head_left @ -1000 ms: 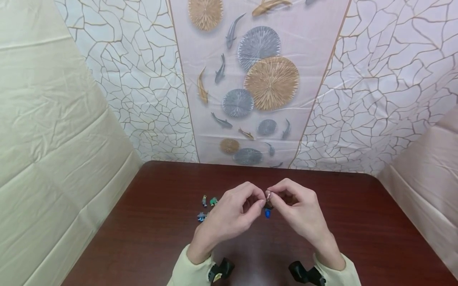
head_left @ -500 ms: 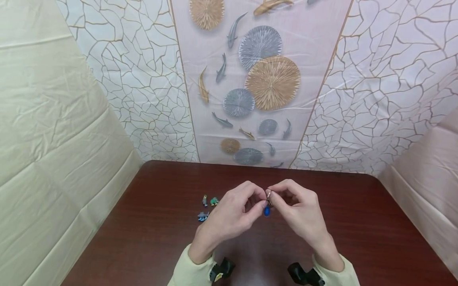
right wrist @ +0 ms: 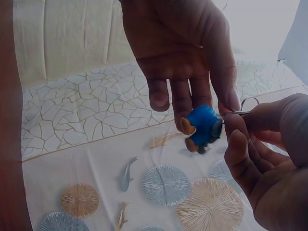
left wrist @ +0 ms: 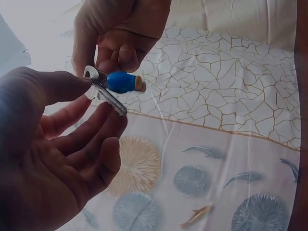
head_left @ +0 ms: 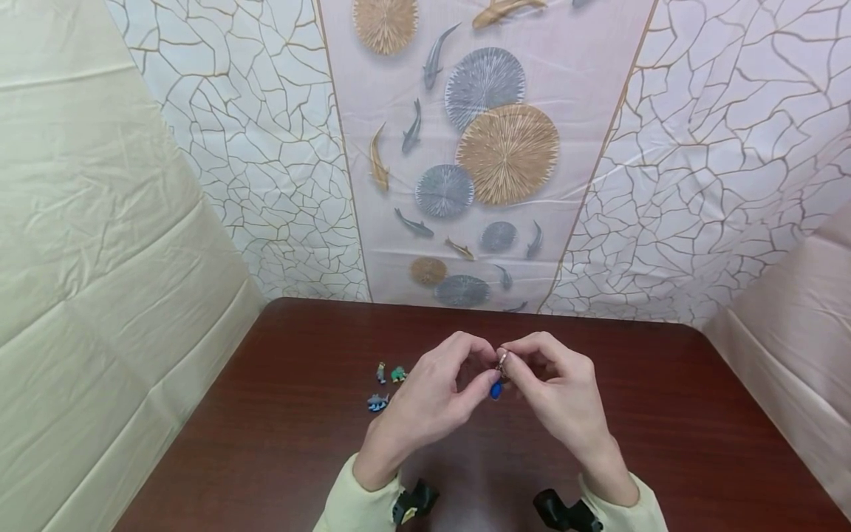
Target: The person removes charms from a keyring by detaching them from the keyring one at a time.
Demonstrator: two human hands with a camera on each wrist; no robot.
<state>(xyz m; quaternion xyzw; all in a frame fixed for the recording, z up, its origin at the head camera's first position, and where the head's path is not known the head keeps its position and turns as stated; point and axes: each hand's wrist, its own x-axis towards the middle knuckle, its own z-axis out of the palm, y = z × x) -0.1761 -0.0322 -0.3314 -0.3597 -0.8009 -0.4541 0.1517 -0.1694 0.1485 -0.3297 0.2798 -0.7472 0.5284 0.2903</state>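
Both hands meet over the table's middle in the head view. My left hand (head_left: 432, 399) pinches a silver key (left wrist: 111, 102) between thumb and fingers. Opposite it, my right hand (head_left: 561, 391) pinches a metal key ring (head_left: 502, 360) with thumb and index finger. From the ring hangs a small blue figurine (left wrist: 120, 83) with orange feet, close by the fingertips; the right wrist view shows the figurine (right wrist: 202, 124) from below. Fingertips partly cover the key's head and the ring.
To the left of the hands lie several small toy figures: a slim grey one (head_left: 381, 373), a green one (head_left: 399, 374) and a blue-grey one (head_left: 377, 403). The dark brown table (head_left: 306, 458) ends at a patterned cloth (head_left: 459, 244) hung behind it.
Both hands have shifted slightly up and right in the head view. The figurine has swung and tilted a little, and more of the ring shows between the fingertips.
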